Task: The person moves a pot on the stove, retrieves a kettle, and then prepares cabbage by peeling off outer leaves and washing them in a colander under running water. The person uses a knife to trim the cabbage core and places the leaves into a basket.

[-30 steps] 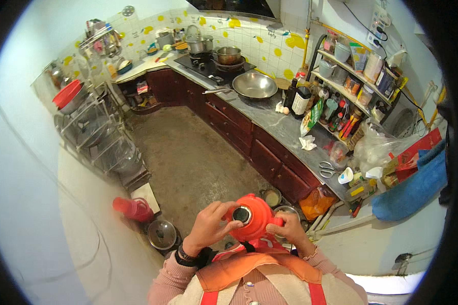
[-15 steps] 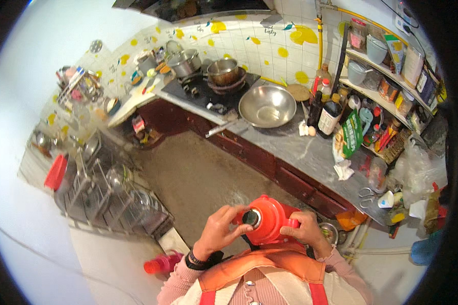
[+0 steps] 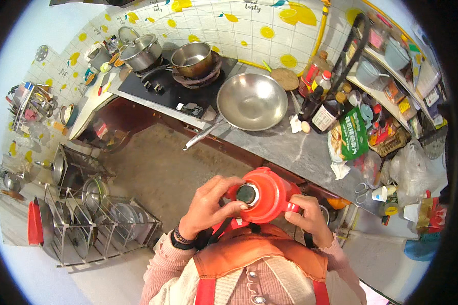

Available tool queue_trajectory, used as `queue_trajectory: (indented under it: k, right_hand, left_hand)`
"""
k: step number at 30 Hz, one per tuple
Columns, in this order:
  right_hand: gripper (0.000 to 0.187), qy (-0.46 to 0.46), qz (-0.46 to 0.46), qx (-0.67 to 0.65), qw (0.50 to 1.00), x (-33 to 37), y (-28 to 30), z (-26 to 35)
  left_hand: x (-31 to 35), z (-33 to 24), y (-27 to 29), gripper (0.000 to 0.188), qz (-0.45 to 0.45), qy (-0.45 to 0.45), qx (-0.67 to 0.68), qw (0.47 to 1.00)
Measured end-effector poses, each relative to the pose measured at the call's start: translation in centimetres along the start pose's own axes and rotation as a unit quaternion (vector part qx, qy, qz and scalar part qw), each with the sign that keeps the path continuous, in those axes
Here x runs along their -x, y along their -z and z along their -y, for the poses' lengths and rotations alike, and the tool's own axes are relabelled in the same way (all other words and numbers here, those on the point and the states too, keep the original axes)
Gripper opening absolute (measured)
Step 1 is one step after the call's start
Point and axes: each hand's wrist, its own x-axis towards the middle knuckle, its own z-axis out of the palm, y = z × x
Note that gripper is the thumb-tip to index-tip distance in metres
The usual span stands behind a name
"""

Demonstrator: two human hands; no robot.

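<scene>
Red flask point(image 3: 272, 198) is nearer steel pan point(image 3: 252, 101) on counter point(image 3: 282, 150) than b4, L hand point(image 3: 207, 207) w/ grip pinching its mouth point(image 3: 247, 194), R hand point(image 3: 311, 217) w/ grip clamped on handle point(image 3: 292, 207).

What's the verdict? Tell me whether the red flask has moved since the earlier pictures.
Yes: the red flask has moved nearer the fixed counter, toward the wok.

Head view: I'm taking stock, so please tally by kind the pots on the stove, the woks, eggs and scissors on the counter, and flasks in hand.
Pots: 2
Wok: 1
Egg: 1
Scissors: 1
Red flask: 1
Total: 6
</scene>
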Motion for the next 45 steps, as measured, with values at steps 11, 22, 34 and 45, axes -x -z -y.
queue_trajectory:
  k: [11, 22, 34, 45]
  right_hand:
    - [0.029, -0.169, -0.127, -0.03, 0.977, -6.8, -6.3, 3.5]
    - [0.032, -0.169, -0.29, -0.09, 0.938, -11.7, -11.1, 6.7]
    - [0.027, -0.105, -0.307, -0.113, 0.939, -14.9, -9.4, 5.5]
    - [0.032, -0.089, -0.525, -0.216, 0.818, -11.6, -6.0, -0.8]
  left_hand:
    - [-6.7, 13.9, 9.6, 0.058, 0.134, -0.013, 0.141, 0.981]
    - [-7.2, 34.8, 8.7, 0.061, 0.29, 0.225, -0.124, 0.922]
    - [-7.8, 32.9, 6.6, 0.045, 0.367, 0.177, -0.032, 0.913]
    - [-7.2, 30.4, 9.4, 0.058, 0.271, 0.195, -0.054, 0.941]
